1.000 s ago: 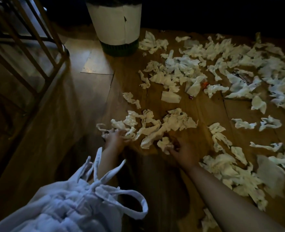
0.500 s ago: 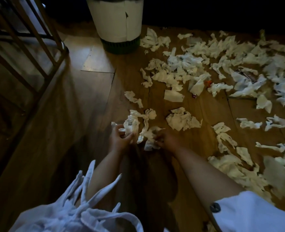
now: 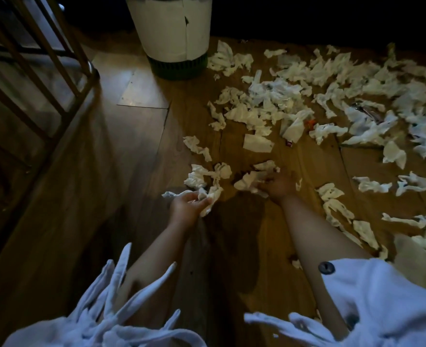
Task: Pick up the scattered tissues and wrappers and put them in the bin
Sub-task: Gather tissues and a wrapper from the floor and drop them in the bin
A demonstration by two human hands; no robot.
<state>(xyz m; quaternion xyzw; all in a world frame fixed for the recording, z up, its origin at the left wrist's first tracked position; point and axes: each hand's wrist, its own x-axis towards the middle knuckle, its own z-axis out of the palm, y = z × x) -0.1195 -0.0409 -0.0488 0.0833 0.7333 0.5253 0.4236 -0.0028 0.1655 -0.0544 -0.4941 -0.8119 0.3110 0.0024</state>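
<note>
Head view: short of the bin [image 3: 174, 33], my left hand [image 3: 187, 207] and right hand [image 3: 281, 186] are both clutching tissues [image 3: 250, 182]; I'm risking loose pieces dropping.

Dim, warm-lit scene with soft blur, dark edges.

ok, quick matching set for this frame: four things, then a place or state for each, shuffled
1 bin
2 left hand
3 orange scrap
4 wooden frame

A lying among the tissue litter on the floor
B along the left edge of the view
C upright at top centre
D gripping a crumpled tissue

Pairs: 1-C, 2-D, 3-A, 4-B
</note>
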